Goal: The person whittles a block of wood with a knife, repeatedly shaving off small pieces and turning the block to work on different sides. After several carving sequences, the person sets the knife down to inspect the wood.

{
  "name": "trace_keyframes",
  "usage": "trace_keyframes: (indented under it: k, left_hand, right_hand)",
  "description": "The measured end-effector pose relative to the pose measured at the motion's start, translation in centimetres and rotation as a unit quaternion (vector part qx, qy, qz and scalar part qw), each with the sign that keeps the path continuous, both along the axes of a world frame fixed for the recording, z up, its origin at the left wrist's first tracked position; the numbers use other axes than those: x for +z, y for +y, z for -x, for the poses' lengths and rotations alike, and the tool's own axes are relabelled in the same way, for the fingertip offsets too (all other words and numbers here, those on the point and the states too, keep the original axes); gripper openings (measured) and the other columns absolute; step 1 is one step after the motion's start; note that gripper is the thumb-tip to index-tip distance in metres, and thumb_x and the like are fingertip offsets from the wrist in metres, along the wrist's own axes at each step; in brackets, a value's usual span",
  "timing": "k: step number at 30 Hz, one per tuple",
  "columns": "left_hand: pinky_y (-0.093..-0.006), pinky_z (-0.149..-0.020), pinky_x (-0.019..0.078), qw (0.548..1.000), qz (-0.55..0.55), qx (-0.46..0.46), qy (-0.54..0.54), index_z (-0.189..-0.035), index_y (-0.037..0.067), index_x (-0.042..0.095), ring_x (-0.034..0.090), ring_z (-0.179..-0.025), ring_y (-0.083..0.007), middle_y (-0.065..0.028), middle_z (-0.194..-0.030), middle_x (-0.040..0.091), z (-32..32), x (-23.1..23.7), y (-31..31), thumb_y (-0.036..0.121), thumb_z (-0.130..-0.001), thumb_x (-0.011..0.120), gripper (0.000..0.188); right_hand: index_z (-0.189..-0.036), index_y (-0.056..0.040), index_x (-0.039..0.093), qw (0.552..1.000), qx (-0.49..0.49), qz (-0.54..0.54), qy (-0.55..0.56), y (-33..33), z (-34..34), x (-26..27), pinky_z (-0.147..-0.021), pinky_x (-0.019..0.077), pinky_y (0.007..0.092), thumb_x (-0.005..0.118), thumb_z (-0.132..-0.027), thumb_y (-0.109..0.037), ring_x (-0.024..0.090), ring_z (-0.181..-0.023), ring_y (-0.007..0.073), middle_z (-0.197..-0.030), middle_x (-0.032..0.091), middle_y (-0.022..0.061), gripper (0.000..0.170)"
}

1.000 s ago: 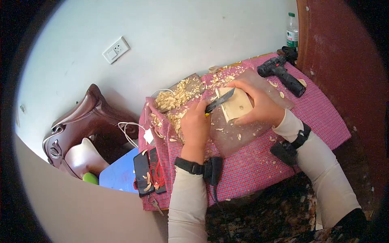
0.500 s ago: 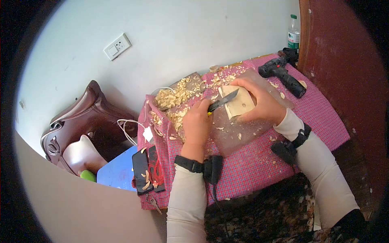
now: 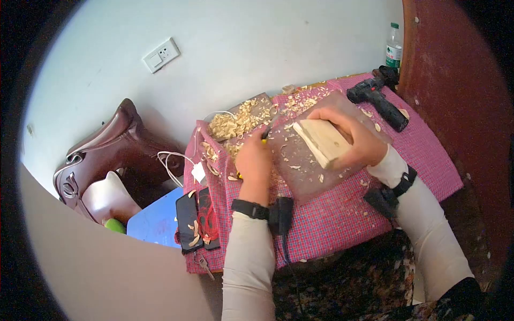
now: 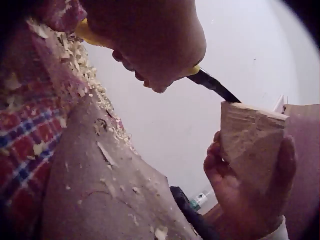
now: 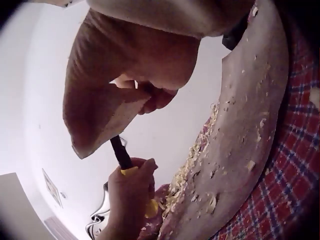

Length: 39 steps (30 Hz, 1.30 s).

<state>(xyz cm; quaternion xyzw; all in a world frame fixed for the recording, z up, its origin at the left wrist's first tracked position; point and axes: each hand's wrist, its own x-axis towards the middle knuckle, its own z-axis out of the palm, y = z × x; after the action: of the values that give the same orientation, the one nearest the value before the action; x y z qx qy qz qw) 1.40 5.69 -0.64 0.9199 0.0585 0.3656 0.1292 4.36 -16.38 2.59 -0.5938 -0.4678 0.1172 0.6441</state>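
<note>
My left hand (image 3: 254, 163) grips the yellow handle of a knife, its fingers curled round it; in the left wrist view the dark blade (image 4: 215, 85) reaches the top edge of a wood block (image 4: 252, 142). The pale block (image 3: 324, 140) is held by my right hand (image 3: 356, 139), thumb and fingers on opposite sides, above a brownish sheet (image 3: 300, 184). In the right wrist view the blade (image 5: 120, 152) points up to the block's lower edge (image 5: 102, 122). In the head view the blade is hard to make out.
Shavings (image 3: 235, 124) are heaped at the back left of the checked cloth (image 3: 332, 219). A black drill (image 3: 380, 104) lies at the back right, near a bottle (image 3: 393, 51). Front left are a phone (image 3: 187, 222), red cord (image 3: 209, 219) and keys (image 3: 205, 265).
The block has been tilted in my right hand, so a thick side edge shows. My left hand has moved slightly left, and the blade has turned away from across the block's face.
</note>
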Motion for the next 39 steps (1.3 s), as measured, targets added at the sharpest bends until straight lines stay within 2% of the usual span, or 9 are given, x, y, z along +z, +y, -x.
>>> trace_keyframes:
  k: [2,4,6,8,12,15,17,24,39]
  left_hand:
    - [-0.0386,-0.062,0.0468,0.998,0.029,0.045,0.022,-0.090,0.010,0.058,0.059,-0.075,-0.0307,-0.0104,-0.084,0.060,0.1,-0.3,0.3,0.009,-0.070,0.058,0.020]
    - [-0.0395,-0.065,0.0460,0.998,0.048,-0.027,-0.018,-0.091,0.009,0.059,0.058,-0.078,-0.0318,-0.0139,-0.085,0.061,0.2,0.4,-0.7,0.018,-0.077,0.058,0.017]
    - [-0.0392,-0.064,0.0457,0.993,0.041,-0.099,-0.048,-0.091,0.007,0.060,0.058,-0.077,-0.0324,-0.0149,-0.083,0.060,0.6,0.2,-1.6,0.015,-0.076,0.060,0.017]
    - [-0.0392,-0.064,0.0455,0.983,0.051,-0.172,-0.026,-0.091,0.007,0.060,0.058,-0.076,-0.0326,-0.0152,-0.082,0.060,0.2,-0.1,-1.9,0.012,-0.074,0.061,0.018]
    - [-0.0391,-0.064,0.0456,0.981,0.056,-0.179,-0.044,-0.091,0.007,0.059,0.058,-0.076,-0.0331,-0.0153,-0.081,0.060,0.0,-0.4,-1.7,0.012,-0.075,0.060,0.017]
    - [-0.0391,-0.064,0.0457,0.994,0.020,-0.105,-0.030,-0.091,0.007,0.059,0.058,-0.076,-0.0329,-0.0150,-0.081,0.060,0.2,0.2,-1.1,0.012,-0.075,0.060,0.017]
    - [-0.0397,-0.060,0.0459,0.996,0.093,0.012,-0.002,-0.088,0.009,0.057,0.058,-0.073,-0.0308,-0.0120,-0.082,0.059,0.4,0.8,-0.3,0.005,-0.066,0.061,0.023]
    - [-0.0378,-0.065,0.0463,0.978,0.054,-0.195,-0.052,-0.092,0.007,0.058,0.058,-0.077,-0.0326,-0.0156,-0.082,0.060,0.8,0.3,-2.5,0.011,-0.074,0.061,0.019]
    - [-0.0412,-0.060,0.0445,0.995,0.009,-0.093,-0.028,-0.084,0.008,0.053,0.057,-0.072,-0.0310,-0.0102,-0.076,0.056,0.7,0.7,-1.8,0.005,-0.067,0.058,0.018]
  right_hand:
    - [-0.120,-0.0030,0.042,1.000,-0.019,0.015,-0.004,0.1,0.0,0.0,-0.089,0.0381,0.0276,0.076,-0.052,-0.009,0.046,-0.104,0.0143,-0.110,0.049,0.0056,0.076]
    - [-0.120,-0.0030,0.042,0.999,-0.047,0.023,-0.008,0.2,0.1,0.0,-0.089,0.0385,0.0275,0.076,-0.053,-0.009,0.046,-0.104,0.0144,-0.110,0.049,0.0055,0.076]
    - [-0.121,-0.0028,0.041,0.993,-0.117,0.024,0.015,0.4,0.4,0.0,-0.089,0.0387,0.0275,0.076,-0.053,-0.009,0.046,-0.104,0.0144,-0.110,0.049,0.0055,0.077]
    - [-0.121,-0.0028,0.041,0.994,-0.105,0.012,0.013,0.5,0.0,-0.5,-0.089,0.0387,0.0277,0.076,-0.054,-0.008,0.046,-0.104,0.0145,-0.110,0.048,0.0057,0.076]
    - [-0.121,-0.0027,0.041,0.995,-0.099,0.017,-0.013,0.4,-0.5,-0.9,-0.089,0.0387,0.0276,0.075,-0.055,-0.007,0.046,-0.104,0.0144,-0.112,0.048,0.0058,0.075]
    - [-0.122,-0.0028,0.041,1.000,-0.021,-0.008,0.018,0.0,0.1,-0.4,-0.089,0.0387,0.0278,0.074,-0.055,-0.006,0.046,-0.104,0.0143,-0.112,0.048,0.0054,0.075]
    - [-0.122,-0.0030,0.040,0.999,-0.031,0.010,0.024,0.4,0.0,-0.5,-0.089,0.0390,0.0277,0.074,-0.055,-0.005,0.046,-0.104,0.0141,-0.111,0.048,0.0051,0.075]
    - [-0.125,-0.0031,0.036,0.990,-0.024,-0.054,0.129,0.6,-0.1,-0.8,-0.087,0.0403,0.0274,0.073,-0.059,-0.006,0.047,-0.104,0.0144,-0.111,0.048,0.0055,0.076]
    - [-0.125,-0.0016,0.037,0.986,0.009,-0.053,0.157,0.6,-0.1,-1.0,-0.091,0.0371,0.0275,0.068,-0.057,-0.007,0.046,-0.107,0.0157,-0.114,0.047,0.0070,0.074]
